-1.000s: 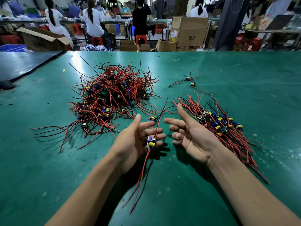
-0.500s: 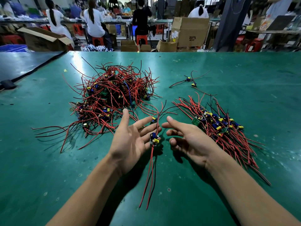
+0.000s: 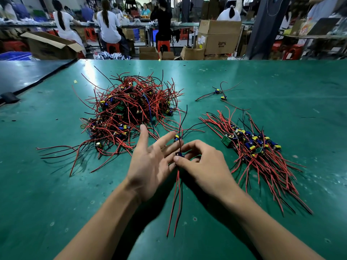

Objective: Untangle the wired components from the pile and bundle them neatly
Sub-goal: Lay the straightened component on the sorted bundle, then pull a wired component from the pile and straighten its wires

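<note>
A tangled pile (image 3: 129, 111) of small components with red and black wires lies on the green table (image 3: 281, 87), left of centre. To the right lies a straightened bundle (image 3: 257, 151) of the same parts, wires running toward me. Between them my right hand (image 3: 204, 166) pinches one wired component (image 3: 179, 154) with thumb and fingers; its red and black wires hang down toward me and stick up behind. My left hand (image 3: 152, 162) lies palm up with straight, spread fingers, its fingertips touching that component.
Two loose wired components (image 3: 219, 94) lie farther back on the right. A dark mat (image 3: 24, 74) covers the table's far left. Beyond the far edge stand cardboard boxes (image 3: 218, 38) and seated people at other benches.
My right hand has turned over and closed in from the right, taking the component off my left fingers with a pinch. The left hand stays flat and open beneath.
</note>
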`<state>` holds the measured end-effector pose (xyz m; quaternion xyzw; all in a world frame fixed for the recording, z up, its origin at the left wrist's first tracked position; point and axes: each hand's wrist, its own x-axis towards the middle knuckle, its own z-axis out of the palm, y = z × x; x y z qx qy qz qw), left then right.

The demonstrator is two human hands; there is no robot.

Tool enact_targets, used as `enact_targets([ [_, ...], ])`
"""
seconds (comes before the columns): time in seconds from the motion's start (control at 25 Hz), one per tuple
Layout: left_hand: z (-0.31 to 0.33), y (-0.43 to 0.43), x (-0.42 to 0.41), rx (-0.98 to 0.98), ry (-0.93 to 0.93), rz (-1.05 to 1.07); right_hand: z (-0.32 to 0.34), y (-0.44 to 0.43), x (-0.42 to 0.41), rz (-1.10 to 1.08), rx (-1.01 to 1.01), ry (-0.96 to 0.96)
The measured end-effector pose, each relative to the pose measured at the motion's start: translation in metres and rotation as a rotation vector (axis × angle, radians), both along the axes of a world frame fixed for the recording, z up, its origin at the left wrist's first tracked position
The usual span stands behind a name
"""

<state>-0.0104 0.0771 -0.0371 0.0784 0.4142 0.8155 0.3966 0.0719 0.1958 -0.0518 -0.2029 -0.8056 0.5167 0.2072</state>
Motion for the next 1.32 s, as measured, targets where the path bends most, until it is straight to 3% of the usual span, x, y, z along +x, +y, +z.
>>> enact_targets([
  [0.12, -0.001, -0.001, -0.003, -0.083, 0.229, 0.212, 0.007, 0.011, 0.002, -0.100, 0.237, 0.078],
  [0.24, -0.010, -0.010, -0.010, -0.576, 0.922, 0.525, 0.014, 0.030, 0.008, -0.272, 0.633, -0.043],
  [0.32, -0.018, -0.013, -0.014, -0.874, 1.208, 0.521, 0.015, 0.041, 0.009, -0.340, 0.763, -0.216],
  [0.44, -0.029, -0.010, -0.017, -1.107, 1.275, 0.306, 0.015, 0.051, 0.011, -0.359, 0.834, -0.412],
  [0.52, -0.030, -0.009, -0.016, -1.172, 1.364, 0.225, 0.015, 0.050, 0.011, -0.300, 0.834, -0.330],
  [0.64, -0.026, -0.011, -0.016, -1.121, 1.406, 0.237, 0.012, 0.035, 0.008, -0.040, 0.830, -0.163],
  [0.72, -0.024, -0.014, -0.016, -1.069, 1.421, 0.277, 0.005, 0.027, 0.004, 0.040, 0.892, -0.274],
  [0.84, -0.022, -0.017, -0.016, -1.012, 1.456, 0.275, 0.001, 0.031, 0.005, -0.077, 0.920, -0.444],
  [0.96, -0.021, -0.016, -0.015, -0.904, 1.440, 0.316, 0.001, 0.033, 0.006, -0.148, 0.928, -0.457],
  [1.04, -0.021, -0.014, -0.011, -0.802, 1.473, 0.385, 0.000, 0.029, 0.003, -0.134, 0.808, -0.278],
  [1.16, -0.018, -0.008, -0.002, -0.580, 1.596, 0.406, 0.007, 0.023, -0.001, -0.107, 0.194, 0.024],
  [1.24, -0.018, -0.004, 0.005, -0.468, 1.635, 0.392, 0.010, 0.025, -0.001, 0.005, -0.025, -0.004],
  [1.32, -0.020, -0.001, 0.013, -0.403, 1.530, 0.388, 0.014, 0.026, 0.000, 0.136, -0.291, -0.020],
])
